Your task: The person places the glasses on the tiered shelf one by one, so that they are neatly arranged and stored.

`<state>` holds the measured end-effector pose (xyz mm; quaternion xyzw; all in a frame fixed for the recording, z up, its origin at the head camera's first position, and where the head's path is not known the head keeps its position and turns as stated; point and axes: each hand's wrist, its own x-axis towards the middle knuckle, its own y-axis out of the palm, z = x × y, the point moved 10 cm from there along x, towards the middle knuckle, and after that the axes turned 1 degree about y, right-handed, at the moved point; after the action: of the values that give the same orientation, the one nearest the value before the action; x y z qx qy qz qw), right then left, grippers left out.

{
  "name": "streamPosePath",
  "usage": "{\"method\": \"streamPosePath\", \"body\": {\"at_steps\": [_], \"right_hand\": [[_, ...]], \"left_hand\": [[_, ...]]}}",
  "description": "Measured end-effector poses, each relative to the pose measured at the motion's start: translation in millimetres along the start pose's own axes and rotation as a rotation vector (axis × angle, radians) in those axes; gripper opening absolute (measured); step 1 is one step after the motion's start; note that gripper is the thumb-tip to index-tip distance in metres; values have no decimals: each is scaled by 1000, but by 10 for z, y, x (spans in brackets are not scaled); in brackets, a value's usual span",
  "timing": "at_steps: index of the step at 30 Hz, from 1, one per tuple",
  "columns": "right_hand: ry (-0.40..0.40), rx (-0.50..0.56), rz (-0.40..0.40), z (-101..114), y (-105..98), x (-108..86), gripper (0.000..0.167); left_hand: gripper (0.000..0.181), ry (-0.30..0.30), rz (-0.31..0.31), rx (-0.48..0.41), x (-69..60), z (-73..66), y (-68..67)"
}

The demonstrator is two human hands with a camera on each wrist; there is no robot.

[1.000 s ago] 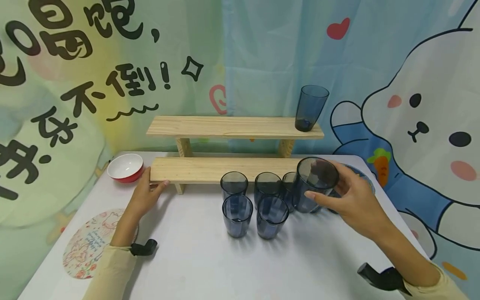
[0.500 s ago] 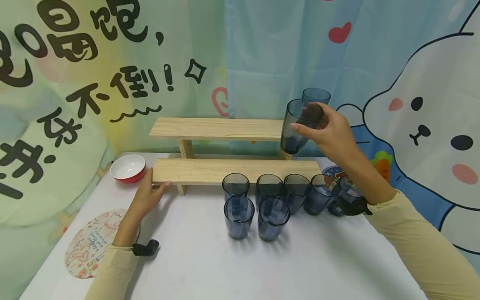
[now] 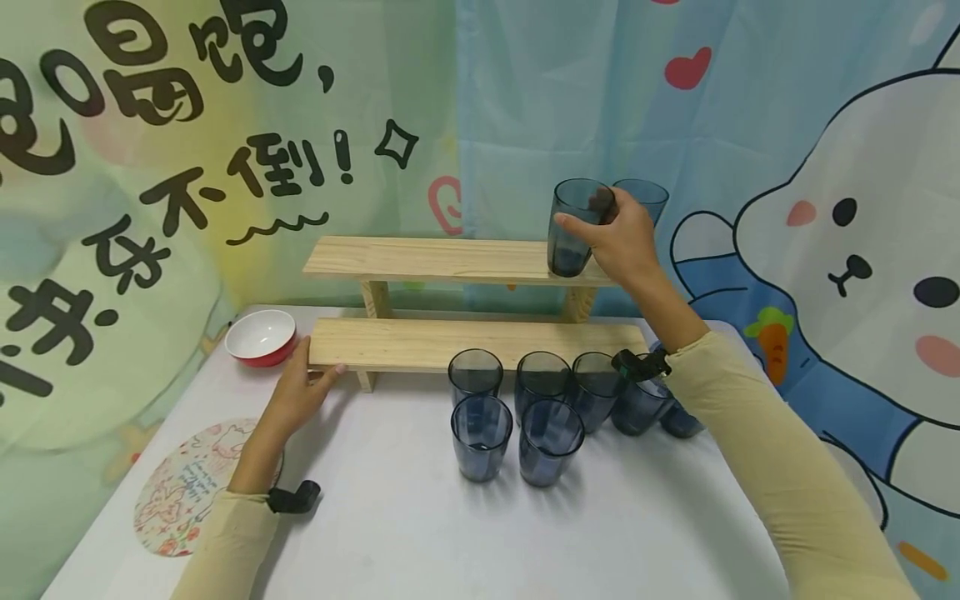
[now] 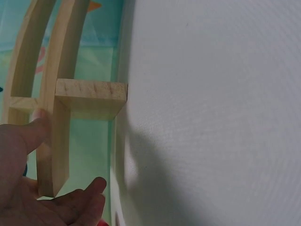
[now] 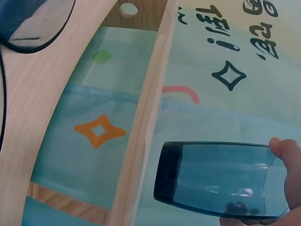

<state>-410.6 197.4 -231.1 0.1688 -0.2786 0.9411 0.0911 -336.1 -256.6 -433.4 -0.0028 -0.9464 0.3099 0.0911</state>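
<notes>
In the head view my right hand [image 3: 626, 242] grips a blue-tinted drinking glass [image 3: 572, 237] near its rim. The glass is upright at the right part of the upper shelf [image 3: 420, 257]; whether its base [image 5: 167, 176] touches the wood I cannot tell. Another glass [image 3: 647, 196] stands behind my right hand, partly hidden. My left hand [image 3: 296, 396] holds the left end of the lower shelf [image 3: 420, 342], thumb on the plank [image 4: 54, 103] in the left wrist view. Several similar glasses [image 3: 482, 437] stand upright on the table before the shelf, some partly behind my right forearm.
A red bowl with a white inside [image 3: 260, 333] stands left of the shelf. A round patterned mat [image 3: 180, 492] lies at the table's left, partly under my left forearm. A printed curtain [image 3: 525, 108] hangs behind. White table surface [image 3: 390, 517] stretches in front of the glasses.
My right hand has carried the glass from above the front right glasses up and left to the upper shelf, left of the standing glass. The left hand stays on the lower shelf.
</notes>
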Motion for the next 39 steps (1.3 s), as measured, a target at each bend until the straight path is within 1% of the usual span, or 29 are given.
{"method": "streamPosePath", "body": {"at_steps": [4, 11, 18, 25, 30, 33, 36, 39], "right_hand": [[28, -7, -26, -13, 68, 40, 61], [60, -36, -36, -47, 148, 96, 65], [88, -19, -46, -101, 182, 154, 61], [118, 1, -40, -151, 218, 200, 67], [123, -11, -41, -166, 229, 218, 67], [132, -7, -42, -172, 238, 216, 66], [140, 0, -39, -182, 248, 208, 69], [149, 7, -18, -193, 269, 196, 82]], "left_hand": [[78, -7, -1, 6, -3, -3, -5], [77, -3, -1, 7, 8, -5, -2], [77, -2, 3, 11, 0, -14, -1], [78, 4, -1, 0, 0, 0, 16], [76, 7, -12, 5, -2, -3, 15], [76, -3, 1, 0, -1, 3, 18], [77, -6, 6, 1, -4, -5, 16], [77, -1, 9, 3, -9, -17, 14]]}}
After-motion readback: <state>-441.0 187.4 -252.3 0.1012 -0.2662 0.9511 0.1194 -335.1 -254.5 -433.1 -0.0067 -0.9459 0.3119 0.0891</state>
